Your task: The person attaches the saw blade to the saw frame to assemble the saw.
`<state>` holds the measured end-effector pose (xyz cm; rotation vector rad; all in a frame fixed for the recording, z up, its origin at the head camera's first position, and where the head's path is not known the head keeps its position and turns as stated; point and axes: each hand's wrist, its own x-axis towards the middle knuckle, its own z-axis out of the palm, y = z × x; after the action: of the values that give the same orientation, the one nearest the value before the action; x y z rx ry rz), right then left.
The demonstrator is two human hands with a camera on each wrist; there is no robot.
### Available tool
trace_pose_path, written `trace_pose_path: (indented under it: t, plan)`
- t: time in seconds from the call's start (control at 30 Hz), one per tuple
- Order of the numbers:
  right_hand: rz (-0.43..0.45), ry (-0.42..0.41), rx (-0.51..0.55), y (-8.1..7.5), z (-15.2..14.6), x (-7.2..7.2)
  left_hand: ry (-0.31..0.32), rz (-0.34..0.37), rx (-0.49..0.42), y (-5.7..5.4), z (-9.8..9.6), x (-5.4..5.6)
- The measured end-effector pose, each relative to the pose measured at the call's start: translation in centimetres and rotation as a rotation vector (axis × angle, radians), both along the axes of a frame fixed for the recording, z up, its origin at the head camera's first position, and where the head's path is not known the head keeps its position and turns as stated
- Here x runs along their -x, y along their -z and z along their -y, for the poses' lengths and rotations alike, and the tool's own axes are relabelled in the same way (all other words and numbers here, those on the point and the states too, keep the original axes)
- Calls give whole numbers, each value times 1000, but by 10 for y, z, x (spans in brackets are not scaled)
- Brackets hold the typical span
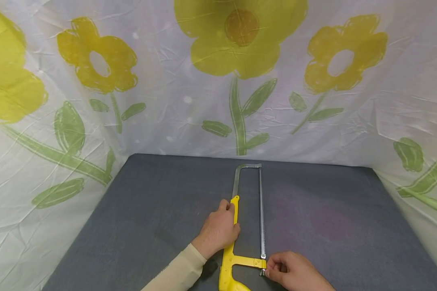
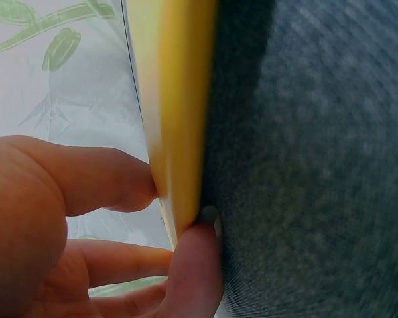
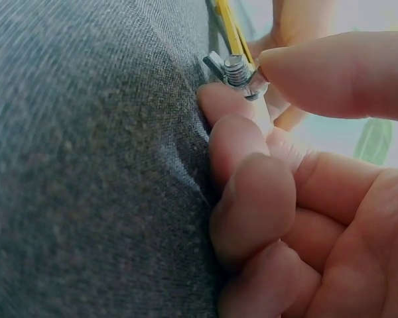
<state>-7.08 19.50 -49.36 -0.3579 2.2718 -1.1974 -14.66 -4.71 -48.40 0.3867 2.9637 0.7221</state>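
Observation:
A hacksaw lies on the dark cloth-covered table, its silver front end pointing away and its yellow handle at the near edge of the head view. My left hand grips the yellow frame midway along, thumb on one side and fingers on the other; the left wrist view shows the frame's yellow edge between them. At the near end of the blade, my right hand pinches a metal wing nut between thumb and index finger. A threaded stud sticks out through the nut. The other right fingers curl against the cloth.
The dark tabletop spreads out on both sides of the saw. White fabric printed with yellow flowers hangs along the back and both sides of the table.

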Motion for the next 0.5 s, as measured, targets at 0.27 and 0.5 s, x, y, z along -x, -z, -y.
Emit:
trace_pose_path:
  t: [0.27, 0.5]
  plan:
    - [16, 10, 2, 3, 0, 0, 1, 11, 3, 1, 0, 1]
    - [53, 3, 35, 6, -5, 1, -8, 120, -26, 7, 6, 4]
